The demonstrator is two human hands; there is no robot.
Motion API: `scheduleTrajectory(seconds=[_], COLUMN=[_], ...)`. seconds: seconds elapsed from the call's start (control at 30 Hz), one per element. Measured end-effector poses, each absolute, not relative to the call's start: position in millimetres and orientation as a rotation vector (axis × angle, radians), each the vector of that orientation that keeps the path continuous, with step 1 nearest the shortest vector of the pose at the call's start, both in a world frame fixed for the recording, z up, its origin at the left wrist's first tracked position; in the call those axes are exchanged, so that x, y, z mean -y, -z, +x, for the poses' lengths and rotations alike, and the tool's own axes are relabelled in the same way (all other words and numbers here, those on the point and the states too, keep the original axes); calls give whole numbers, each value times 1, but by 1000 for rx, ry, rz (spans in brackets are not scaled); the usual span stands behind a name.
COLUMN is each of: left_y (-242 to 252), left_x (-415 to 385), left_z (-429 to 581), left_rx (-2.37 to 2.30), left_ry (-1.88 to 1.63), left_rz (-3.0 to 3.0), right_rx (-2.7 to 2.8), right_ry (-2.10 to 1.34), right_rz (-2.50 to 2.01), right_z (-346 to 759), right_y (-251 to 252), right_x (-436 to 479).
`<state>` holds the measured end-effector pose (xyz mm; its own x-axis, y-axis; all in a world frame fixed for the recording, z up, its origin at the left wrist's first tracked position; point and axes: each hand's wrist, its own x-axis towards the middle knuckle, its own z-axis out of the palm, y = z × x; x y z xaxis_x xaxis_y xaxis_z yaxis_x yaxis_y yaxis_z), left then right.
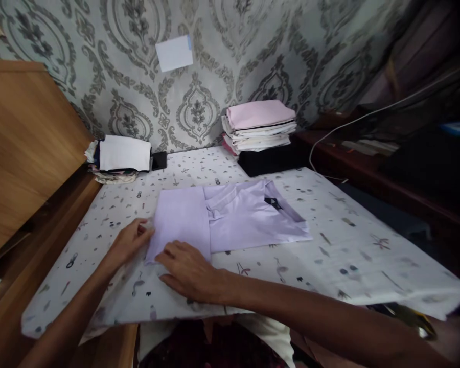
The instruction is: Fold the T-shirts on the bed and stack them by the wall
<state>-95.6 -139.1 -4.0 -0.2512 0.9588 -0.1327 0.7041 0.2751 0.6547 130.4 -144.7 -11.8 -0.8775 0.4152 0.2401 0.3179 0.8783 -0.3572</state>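
A lavender shirt (182, 217) lies on the table, its left part folded over in a flat panel. Its collar opening, with a dark label inside, is toward the right. At the shirt's left edge, my left hand (132, 241) has its thumb and fingers closed on the fabric. My right hand (193, 272) rests on the near left corner of the folded panel, palm down, with its fingers extended over the cloth. Part of the shirt's near edge is hidden under this hand.
The table wears a white patterned cover (322, 266). At the back left are folded clothes (124, 153) beside a dark phone (159, 160). A taller stack of folded clothes (260, 115) stands at the back, near a black folded garment (268, 160). A white cable (352, 118) runs along the right.
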Motion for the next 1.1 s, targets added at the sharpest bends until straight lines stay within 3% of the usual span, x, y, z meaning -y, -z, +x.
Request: scheduleTrajectory(seconds=[0.23, 0.47, 0.8, 1.1], left_y=[-3, 6, 20, -19], left_x=[41, -17, -28, -8], left_z=[-83, -83, -98, -84], left_rx=[-2162, -2390, -2324, -2020], left_ry=[-709, -388, -596, -865], left_rz=[1270, 1633, 1493, 1242], right_rx=[2786, 2839, 2772, 2717], right_ry=[-266, -83, -141, -361], right_rz=[-641, -552, -623, -834], right_z=[94, 81, 79, 96], right_y=[13, 13, 15, -20], right_x=[145, 143, 139, 137])
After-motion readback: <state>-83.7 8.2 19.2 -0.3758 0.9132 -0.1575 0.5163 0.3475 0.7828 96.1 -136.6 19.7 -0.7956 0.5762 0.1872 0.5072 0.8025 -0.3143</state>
